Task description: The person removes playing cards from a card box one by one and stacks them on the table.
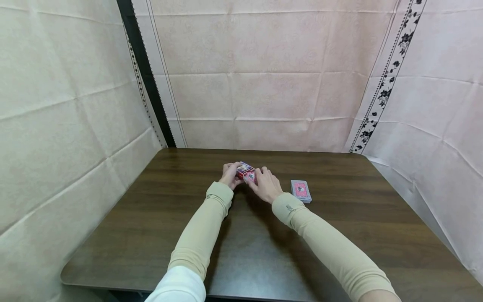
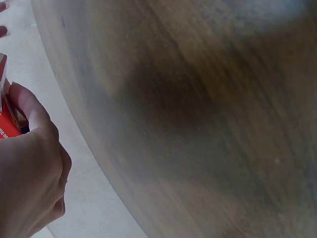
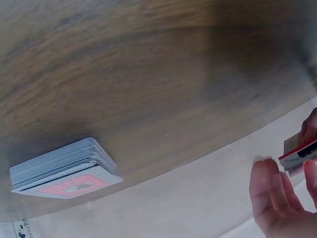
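Above the far middle of the table, my left hand (image 1: 231, 174) grips a red playing-card box (image 1: 245, 168) with a picture on it. In the left wrist view, the thumb of the left hand (image 2: 32, 163) lies along the box's red side (image 2: 7, 126). At the box's right end, a pink patterned part shows between the thumb and fingers of my right hand (image 1: 267, 184); whether it is a card or the box itself is unclear. The right wrist view has the right hand's curved fingers (image 3: 270, 191) around the box end (image 3: 297, 156). A deck of cards (image 1: 300, 191) lies right of that hand.
The brown wooden table (image 1: 158, 235) has rounded corners. Pale cloth sheets (image 1: 271, 84) hang behind it and on both sides. In the right wrist view, the deck (image 3: 69, 173) is stacked back side up, its edges slightly uneven.
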`<state>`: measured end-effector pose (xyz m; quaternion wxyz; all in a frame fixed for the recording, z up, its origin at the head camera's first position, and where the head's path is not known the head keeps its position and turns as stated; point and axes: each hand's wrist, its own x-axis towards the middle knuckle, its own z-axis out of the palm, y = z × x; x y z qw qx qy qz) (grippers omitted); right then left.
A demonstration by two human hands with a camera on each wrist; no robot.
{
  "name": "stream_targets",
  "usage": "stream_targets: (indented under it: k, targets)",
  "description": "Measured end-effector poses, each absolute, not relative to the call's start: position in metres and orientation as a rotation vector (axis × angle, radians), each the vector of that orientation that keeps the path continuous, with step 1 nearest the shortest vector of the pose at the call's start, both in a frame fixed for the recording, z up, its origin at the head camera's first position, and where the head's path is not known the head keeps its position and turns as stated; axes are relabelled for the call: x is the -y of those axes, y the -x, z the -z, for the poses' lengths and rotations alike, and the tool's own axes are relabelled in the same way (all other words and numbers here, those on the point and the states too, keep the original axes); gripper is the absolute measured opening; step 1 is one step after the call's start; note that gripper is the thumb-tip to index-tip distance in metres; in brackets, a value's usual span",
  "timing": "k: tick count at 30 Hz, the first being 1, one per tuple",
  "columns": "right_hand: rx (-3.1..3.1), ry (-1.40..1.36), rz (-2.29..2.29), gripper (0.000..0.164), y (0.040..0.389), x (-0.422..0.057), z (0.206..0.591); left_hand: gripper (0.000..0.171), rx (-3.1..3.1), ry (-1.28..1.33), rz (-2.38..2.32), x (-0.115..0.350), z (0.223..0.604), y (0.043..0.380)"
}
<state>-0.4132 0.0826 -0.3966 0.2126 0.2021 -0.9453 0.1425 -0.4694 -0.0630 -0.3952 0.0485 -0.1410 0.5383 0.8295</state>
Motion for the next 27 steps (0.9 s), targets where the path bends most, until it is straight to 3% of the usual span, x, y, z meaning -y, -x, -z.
stream_targets:
  k: [27]
  targets:
    - [2.701,-0.543,-0.248,0.046,0.413,-0.097,0.397,0.041,-1.612,0.492,-2.653,0.065,0.397,0.467]
